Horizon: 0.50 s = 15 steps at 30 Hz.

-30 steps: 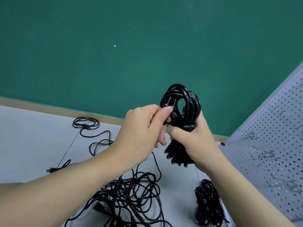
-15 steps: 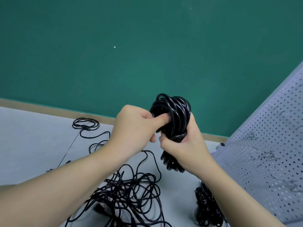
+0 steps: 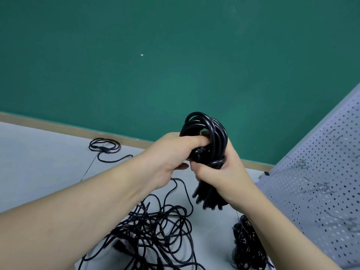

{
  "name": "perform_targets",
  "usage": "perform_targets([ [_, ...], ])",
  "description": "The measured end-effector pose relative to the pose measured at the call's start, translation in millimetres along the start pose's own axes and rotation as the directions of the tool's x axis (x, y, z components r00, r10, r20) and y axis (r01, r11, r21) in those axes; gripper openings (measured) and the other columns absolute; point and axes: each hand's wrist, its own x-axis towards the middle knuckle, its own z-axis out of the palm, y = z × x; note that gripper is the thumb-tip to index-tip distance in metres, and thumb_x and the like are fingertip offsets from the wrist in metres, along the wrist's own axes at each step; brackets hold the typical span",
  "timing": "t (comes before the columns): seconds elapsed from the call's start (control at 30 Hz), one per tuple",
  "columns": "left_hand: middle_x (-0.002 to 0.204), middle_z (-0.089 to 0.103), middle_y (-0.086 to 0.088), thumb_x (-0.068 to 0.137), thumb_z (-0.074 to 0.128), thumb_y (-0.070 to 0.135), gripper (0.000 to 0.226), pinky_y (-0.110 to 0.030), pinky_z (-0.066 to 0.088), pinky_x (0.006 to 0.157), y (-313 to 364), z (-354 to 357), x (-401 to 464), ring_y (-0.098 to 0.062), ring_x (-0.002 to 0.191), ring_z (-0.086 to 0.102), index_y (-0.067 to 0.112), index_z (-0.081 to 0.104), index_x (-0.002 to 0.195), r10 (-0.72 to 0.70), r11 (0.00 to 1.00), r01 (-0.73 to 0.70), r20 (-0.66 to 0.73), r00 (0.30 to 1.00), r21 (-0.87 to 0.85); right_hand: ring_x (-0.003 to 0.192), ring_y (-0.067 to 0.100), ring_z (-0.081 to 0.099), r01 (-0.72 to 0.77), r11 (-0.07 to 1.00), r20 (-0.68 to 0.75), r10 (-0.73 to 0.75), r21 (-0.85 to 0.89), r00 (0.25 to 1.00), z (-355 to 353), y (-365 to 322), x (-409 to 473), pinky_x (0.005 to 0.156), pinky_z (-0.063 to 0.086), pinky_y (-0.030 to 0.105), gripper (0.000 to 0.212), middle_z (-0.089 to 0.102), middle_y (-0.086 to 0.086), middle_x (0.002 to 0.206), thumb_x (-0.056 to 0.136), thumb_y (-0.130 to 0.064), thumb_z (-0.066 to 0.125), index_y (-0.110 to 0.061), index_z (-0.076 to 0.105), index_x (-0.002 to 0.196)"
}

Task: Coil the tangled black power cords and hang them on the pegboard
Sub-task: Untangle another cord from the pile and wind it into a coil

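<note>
Presently my right hand clamps the coiled cord; left hand fingers pinch its plug end. Slackened grip risks unwinding.

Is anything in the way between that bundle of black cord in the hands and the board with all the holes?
Nothing visible. The coiled black cord bundle is held up in both hands, and only open air lies between it and the grey perforated pegboard to its right.
</note>
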Motion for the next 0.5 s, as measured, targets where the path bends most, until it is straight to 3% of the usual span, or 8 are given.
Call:
perform_targets([
  [0.1, 0.089, 0.078, -0.008, 0.082, 0.078, 0.028, 0.029, -0.034, 0.052, 0.076, -1.1, 9.0, 1.0, -0.019, 0.080, 0.069, 0.004, 0.076, 0.099, -0.018, 0.998, 0.014, -0.077, 0.997, -0.057, 0.069, 0.011, 0.061, -0.051, 0.995, -0.019, 0.052, 0.080, 0.998, 4.3, 5.8, 1.7, 0.065, 0.051, 0.024, 0.047, 0.063, -0.005, 0.077, 0.070, -0.004, 0.069, -0.019, 0.055, 0.113],
  [0.23, 0.074, 0.076, -0.001, 0.087, 0.074, 0.023, 0.009, -0.019, 0.051, 0.053, -4.2, 16.1, 0.0, -0.009, 0.064, 0.069, 0.017, 0.071, 0.082, 0.011, 0.997, -0.019, -0.116, 0.993, -0.074, 0.065, 0.014, 0.056, -0.097, 0.986, 0.009, 0.097, 0.137, 0.995, 7.4, 11.5, 2.7, 0.060, 0.047, 0.030, 0.049, 0.059, -0.005, 0.072, 0.070, -0.005, 0.069, -0.016, 0.053, 0.115],
  [0.37, 0.086, 0.076, -0.004, 0.093, 0.072, 0.028, 0.012, -0.030, 0.048, 0.068, -2.8, 9.3, -0.1, -0.019, 0.076, 0.066, 0.017, 0.073, 0.092, 0.078, 0.991, -0.077, 0.003, 0.997, -0.107, 0.064, 0.019, 0.052, -0.077, 0.977, 0.000, 0.079, 0.201, 0.997, 1.0, 7.8, 8.8, 0.059, 0.045, 0.033, 0.050, 0.056, 0.004, 0.074, 0.075, -0.004, 0.068, -0.007, 0.048, 0.120],
  [0.5, 0.089, 0.066, -0.009, 0.098, 0.066, 0.018, 0.021, -0.038, 0.042, 0.071, -0.4, 5.9, -4.1, -0.024, 0.082, 0.054, 0.000, 0.069, 0.107, 0.148, 0.982, -0.131, 0.125, 0.981, -0.136, 0.067, 0.026, 0.052, -0.082, 0.968, 0.014, 0.081, 0.238, 0.997, -8.5, 4.4, 8.6, 0.062, 0.046, 0.039, 0.061, 0.056, 0.018, 0.084, 0.073, -0.013, 0.075, -0.001, 0.046, 0.125],
])
